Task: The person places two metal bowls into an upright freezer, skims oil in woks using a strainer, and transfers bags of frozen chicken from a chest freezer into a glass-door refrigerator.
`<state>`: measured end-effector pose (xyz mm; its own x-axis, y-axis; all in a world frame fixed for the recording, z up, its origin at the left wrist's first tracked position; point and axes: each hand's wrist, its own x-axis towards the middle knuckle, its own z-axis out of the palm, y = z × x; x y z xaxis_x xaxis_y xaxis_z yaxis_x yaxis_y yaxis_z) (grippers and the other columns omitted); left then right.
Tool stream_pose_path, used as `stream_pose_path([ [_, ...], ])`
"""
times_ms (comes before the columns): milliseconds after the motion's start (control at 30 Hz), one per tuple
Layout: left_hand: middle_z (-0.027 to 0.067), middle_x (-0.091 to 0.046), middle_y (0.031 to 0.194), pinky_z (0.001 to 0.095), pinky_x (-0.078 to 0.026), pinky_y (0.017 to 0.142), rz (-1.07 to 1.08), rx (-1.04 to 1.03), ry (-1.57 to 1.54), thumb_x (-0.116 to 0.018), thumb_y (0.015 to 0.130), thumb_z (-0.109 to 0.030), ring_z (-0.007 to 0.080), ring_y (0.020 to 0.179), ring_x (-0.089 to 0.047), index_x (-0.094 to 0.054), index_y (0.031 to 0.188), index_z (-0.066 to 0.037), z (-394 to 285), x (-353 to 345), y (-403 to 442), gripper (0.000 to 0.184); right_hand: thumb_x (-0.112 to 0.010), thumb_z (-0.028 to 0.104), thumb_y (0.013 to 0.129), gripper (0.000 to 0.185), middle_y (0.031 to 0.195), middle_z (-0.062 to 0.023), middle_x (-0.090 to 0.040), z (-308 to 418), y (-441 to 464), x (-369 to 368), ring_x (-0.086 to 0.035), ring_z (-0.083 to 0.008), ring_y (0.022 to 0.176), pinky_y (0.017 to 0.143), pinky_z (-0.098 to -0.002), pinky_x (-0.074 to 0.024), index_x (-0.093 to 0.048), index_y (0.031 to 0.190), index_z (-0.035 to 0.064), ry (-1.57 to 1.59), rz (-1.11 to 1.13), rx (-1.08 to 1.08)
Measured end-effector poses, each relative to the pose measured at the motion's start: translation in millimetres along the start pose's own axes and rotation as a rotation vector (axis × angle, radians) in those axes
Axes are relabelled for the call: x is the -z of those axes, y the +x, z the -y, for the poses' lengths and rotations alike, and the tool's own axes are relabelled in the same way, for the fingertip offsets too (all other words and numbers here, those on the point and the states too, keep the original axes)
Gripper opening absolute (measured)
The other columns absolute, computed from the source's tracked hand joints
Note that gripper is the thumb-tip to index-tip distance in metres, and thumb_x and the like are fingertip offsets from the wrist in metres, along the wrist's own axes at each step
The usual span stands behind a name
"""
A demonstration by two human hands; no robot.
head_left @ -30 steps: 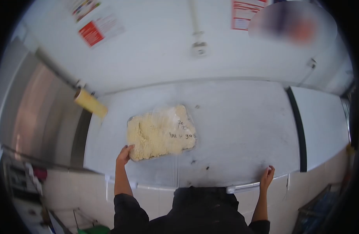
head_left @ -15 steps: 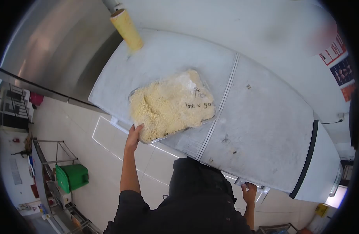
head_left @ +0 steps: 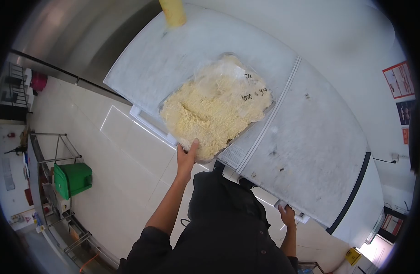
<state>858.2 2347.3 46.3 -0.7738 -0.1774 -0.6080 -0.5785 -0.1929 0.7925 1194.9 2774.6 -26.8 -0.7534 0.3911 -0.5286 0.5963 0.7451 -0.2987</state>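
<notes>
A metal tray (head_left: 239, 137) of crumbly pale-yellow food (head_left: 198, 114) lies on the left lid of a white chest freezer (head_left: 306, 150). Clear plastic wrap with black handwriting (head_left: 254, 94) covers at least part of the food. My left hand (head_left: 187, 155) grips the tray's near corner, thumb on top and the other fingers mostly hidden underneath; that corner juts past the freezer's front edge. At the front of the right lid, my right hand (head_left: 286, 213) is closed around the freezer handle (head_left: 280, 204).
A yellow roll (head_left: 174, 13) stands at the back of the left lid. Beyond the freezer's left end is a stainless steel cabinet (head_left: 86, 41). A green bin (head_left: 73, 179) and a metal rack (head_left: 59, 148) stand on the tiled floor at left. A cord runs to a wall socket (head_left: 394, 158).
My left hand has drawn the tray toward my body, so its near corner juts further over the front edge. My right hand stays at the handle. The view has shifted.
</notes>
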Motion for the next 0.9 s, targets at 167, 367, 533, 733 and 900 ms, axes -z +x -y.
stream_pose_path([
  [167, 0.0162, -0.054, 0.116, 0.0342, -0.046, 0.09, 0.004, -0.105, -0.028, -0.073, 0.081, -0.031, 0.0228, 0.106, -0.055, -0.037, 0.126, 0.0, 7, -5, -4, 0.065, -0.055, 0.049, 0.087, 0.055, 0.088, -0.0276, -0.064, -4, -1, -5, -0.061, -0.0434, 0.087, 0.083, -0.0479, -0.0438, -0.061, 0.096, -0.005, -0.061, -0.034, 0.025],
  [367, 0.0165, -0.053, 0.118, 0.0346, -0.044, 0.092, -0.024, -0.139, 0.042, -0.076, 0.078, -0.025, 0.0233, 0.109, -0.054, -0.04, 0.124, 0.002, -1, -11, 0, 0.064, -0.059, 0.05, 0.085, 0.056, 0.093, -0.0249, -0.065, 4, 1, -4, -0.06, -0.0406, 0.091, 0.083, -0.0478, -0.0443, -0.062, 0.099, -0.0046, -0.082, 0.0, -0.012],
  [533, 0.0169, -0.053, 0.119, 0.0347, -0.044, 0.092, -0.033, -0.158, 0.0, -0.076, 0.078, -0.025, 0.0237, 0.109, -0.054, -0.04, 0.125, 0.002, 3, -12, 1, 0.066, -0.063, 0.058, 0.078, 0.069, 0.099, -0.0261, -0.064, -3, 4, -8, -0.059, -0.0402, 0.096, 0.09, -0.0462, -0.0406, -0.062, 0.1, -0.008, -0.046, 0.053, -0.024],
  [733, 0.0171, -0.052, 0.121, 0.0349, -0.044, 0.094, 0.052, -0.088, -0.026, -0.076, 0.078, -0.025, 0.0242, 0.111, -0.053, -0.034, 0.13, 0.001, 6, 0, 10, 0.072, -0.065, 0.054, 0.079, 0.067, 0.11, -0.0262, -0.063, 8, 7, 4, -0.058, -0.0399, 0.106, 0.095, -0.0437, -0.0428, -0.062, 0.109, -0.0061, -0.043, 0.136, -0.059],
  [900, 0.0167, -0.051, 0.123, 0.0349, -0.044, 0.094, 0.088, -0.068, -0.044, -0.077, 0.077, -0.023, 0.0237, 0.113, -0.052, -0.033, 0.13, 0.001, 3, -2, 4, 0.073, -0.064, 0.055, 0.079, 0.069, 0.108, -0.0274, -0.062, 1, 7, 1, -0.058, -0.0405, 0.105, 0.095, -0.0441, -0.0423, -0.061, 0.107, -0.0079, -0.066, 0.129, -0.075],
])
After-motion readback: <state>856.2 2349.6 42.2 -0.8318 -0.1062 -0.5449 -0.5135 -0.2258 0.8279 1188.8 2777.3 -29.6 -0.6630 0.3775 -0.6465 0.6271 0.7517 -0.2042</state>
